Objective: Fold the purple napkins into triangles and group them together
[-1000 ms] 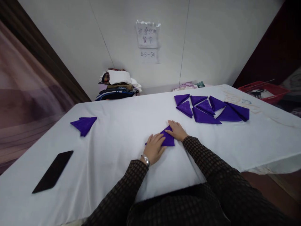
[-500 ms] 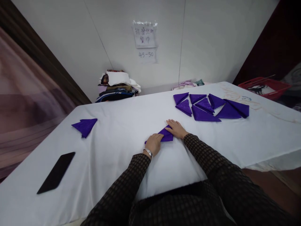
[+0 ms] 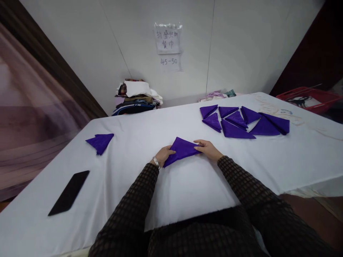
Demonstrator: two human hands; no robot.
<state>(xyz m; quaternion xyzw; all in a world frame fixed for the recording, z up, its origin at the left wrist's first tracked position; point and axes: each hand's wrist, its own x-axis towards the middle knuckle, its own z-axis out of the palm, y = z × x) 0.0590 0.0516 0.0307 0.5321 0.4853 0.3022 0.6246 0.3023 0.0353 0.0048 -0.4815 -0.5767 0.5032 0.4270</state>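
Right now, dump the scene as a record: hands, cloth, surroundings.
left hand: grips held cloth, left side
right hand: pinches its right corner
cloth: purple, folded
table, left: lone purple cloth; black panel, nearer person
table, right: folded purple cloths, grouped
far edge: clothes pile
wall: sign, "45-50"

The napkin [image 3: 182,149] you hold is smooth, faintly glossy cloth. Under it spreads a softly creased fabric tablecloth [image 3: 128,142]. Just left of it, your bracelet [image 3: 156,162] shines like metal. Nearer you, your sleeves [image 3: 136,194] are matt, textured cloth; beyond it, glossy plastic covers the paper sign [image 3: 168,39].
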